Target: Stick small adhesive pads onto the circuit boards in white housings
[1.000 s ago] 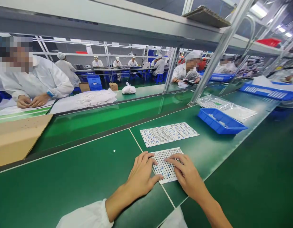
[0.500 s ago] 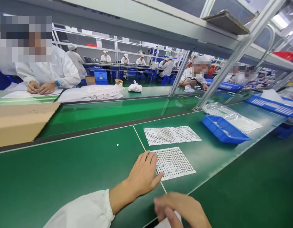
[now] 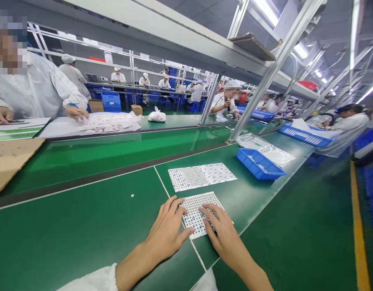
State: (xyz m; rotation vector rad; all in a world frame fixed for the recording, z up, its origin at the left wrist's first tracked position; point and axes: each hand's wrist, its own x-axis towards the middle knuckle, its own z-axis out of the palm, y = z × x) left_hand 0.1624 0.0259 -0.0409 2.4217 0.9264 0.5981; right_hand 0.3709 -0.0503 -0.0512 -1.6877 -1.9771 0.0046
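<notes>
A white sheet (image 3: 195, 220) with rows of small dark pieces and blue marks lies flat on the green workbench (image 3: 83, 234). My left hand (image 3: 166, 230) rests at the sheet's left edge, fingers spread and thumb out over its near corner. Over the right part of the sheet is my right hand (image 3: 221, 230), its fingers apart and fingertips at the rows; it covers some of them. Just beyond both hands lie two more dotted sheets, a left one (image 3: 188, 178) and a right one (image 3: 219, 173), edge to edge.
A blue tray (image 3: 260, 163) with small white items stands right of the sheets, before a clear plastic bag (image 3: 265, 148). A metal post (image 3: 256, 97) rises behind. One tiny white piece (image 3: 132, 195) lies at left. Across the bench sits a co-worker (image 3: 38, 89) beside a cardboard box (image 3: 13, 161).
My right hand has come up from the bench's near edge onto the sheet. My left hand stays at the sheet's left edge. The view has swung right. The co-worker's hands have moved apart.
</notes>
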